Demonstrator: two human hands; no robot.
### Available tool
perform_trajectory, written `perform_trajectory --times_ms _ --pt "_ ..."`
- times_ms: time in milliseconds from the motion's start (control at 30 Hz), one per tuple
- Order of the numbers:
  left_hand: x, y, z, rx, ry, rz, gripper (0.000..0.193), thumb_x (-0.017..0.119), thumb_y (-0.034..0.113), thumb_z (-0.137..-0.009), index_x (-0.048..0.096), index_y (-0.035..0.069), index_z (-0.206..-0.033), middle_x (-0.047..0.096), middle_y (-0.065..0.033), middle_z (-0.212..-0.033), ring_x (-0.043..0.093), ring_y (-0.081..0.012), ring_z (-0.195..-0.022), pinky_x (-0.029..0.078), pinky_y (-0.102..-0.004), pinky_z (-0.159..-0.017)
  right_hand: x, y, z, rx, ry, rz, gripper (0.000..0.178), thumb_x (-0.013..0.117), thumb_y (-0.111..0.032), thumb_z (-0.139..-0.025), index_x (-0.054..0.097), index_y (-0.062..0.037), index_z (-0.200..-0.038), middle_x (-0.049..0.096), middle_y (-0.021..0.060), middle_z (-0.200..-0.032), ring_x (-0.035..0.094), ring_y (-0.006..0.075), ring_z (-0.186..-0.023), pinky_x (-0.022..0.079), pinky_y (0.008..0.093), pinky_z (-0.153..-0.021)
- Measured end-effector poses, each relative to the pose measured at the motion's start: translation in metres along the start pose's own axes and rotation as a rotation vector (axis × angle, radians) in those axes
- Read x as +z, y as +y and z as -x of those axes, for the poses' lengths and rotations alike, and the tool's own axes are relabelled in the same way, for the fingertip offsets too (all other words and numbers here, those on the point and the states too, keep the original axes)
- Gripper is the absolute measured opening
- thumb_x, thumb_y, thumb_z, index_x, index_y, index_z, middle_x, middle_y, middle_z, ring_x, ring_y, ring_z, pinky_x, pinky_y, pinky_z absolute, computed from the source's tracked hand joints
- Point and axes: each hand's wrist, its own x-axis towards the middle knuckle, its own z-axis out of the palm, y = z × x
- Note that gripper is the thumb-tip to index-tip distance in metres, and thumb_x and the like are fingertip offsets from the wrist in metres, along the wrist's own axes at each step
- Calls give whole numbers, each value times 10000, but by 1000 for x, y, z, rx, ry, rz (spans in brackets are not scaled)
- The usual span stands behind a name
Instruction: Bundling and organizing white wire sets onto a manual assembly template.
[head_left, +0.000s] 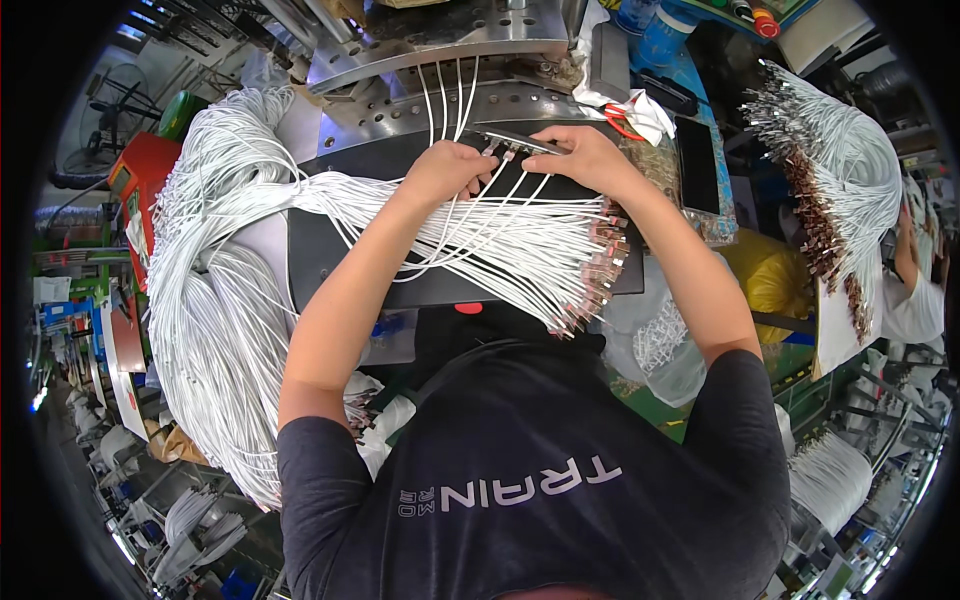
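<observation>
In front of the metal press, a narrow dark bar has small metal cable connectors along its near side. My left hand is closed in a pinch on a white cable's connector end at the bar's left part. My right hand is closed on the bar's right end, with the thumb underneath near a cable. A fan of white cables with bare metal connectors lies below both hands on a black work surface. The fingertips partly hide the connectors they touch.
A perforated steel press stands just beyond my hands. Thick bundles of white cable hang at the left. On the right are a dark phone-like slab, red-handled tool, yellow bag and another cable bundle. A person's arm shows far right.
</observation>
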Motion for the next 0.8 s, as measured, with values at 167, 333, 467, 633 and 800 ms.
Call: perform_trajectory --times_ms 167,333,467,633,800 --pt "8 3 9 39 123 -82 373 686 352 -927 719 21 -757 626 -28 -603 592 -112 -528 461 -255 -524 -1 5 -2 -10 28 55 498 826 -425 -795 744 -59 -1123 725 55 -790 627 102 -685 464 273 -652" --pt "8 7 17 53 171 -163 370 664 360 -917 742 29 -771 687 -54 -629 671 -139 -570 529 -276 -600 -1 -9 1 49 -6 4 445 818 -297 -834 713 -13 -1160 731 53 -902 633 93 -801 481 261 -742" --pt "8 12 17 44 126 -262 374 661 365 -912 742 33 -759 692 -60 -634 671 -148 -570 528 -288 -617 -4 -22 7 67 -74 62 438 812 -244 -854 693 14 -1188 737 58 -986 639 92 -876 493 252 -800" --pt "10 16 21 47 140 -305 370 659 362 -904 738 35 -749 695 -61 -637 673 -155 -571 528 -297 -636 -4 -25 7 103 -38 124 459 811 -244 -856 680 27 -1203 735 66 -1007 647 99 -895 495 252 -815" --pt "10 14 25 57 193 -344 388 653 370 -907 726 32 -730 687 -60 -623 675 -159 -569 526 -296 -625 -1 -20 5 85 7 30 454 806 -229 -861 675 30 -1210 734 66 -1003 649 99 -898 497 255 -818"
